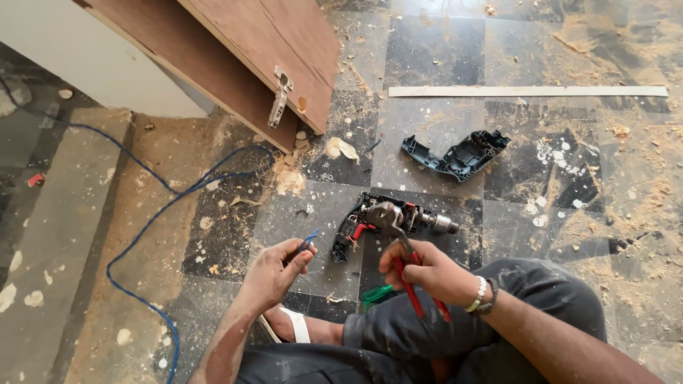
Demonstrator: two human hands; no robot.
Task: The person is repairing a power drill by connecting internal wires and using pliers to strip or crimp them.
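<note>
My left hand [279,269] pinches the end of a blue cable [153,222] between thumb and fingers, low in the middle of the head view. My right hand [425,270] grips red-handled pliers [398,235], whose jaws point up over an opened electric drill [388,220]. The drill lies on the floor tiles with its inner parts exposed, just beyond both hands. Its removed dark green housing half [459,155] rests farther away to the right. A green-handled tool [377,294] lies by my knee under the right hand.
A brown wooden cabinet door [235,50] with a metal hinge [279,99] leans at top left. A long pale strip [526,91] lies across the far floor. Sawdust and wood chips cover the dark tiles [569,213]. The blue cable loops away to the left.
</note>
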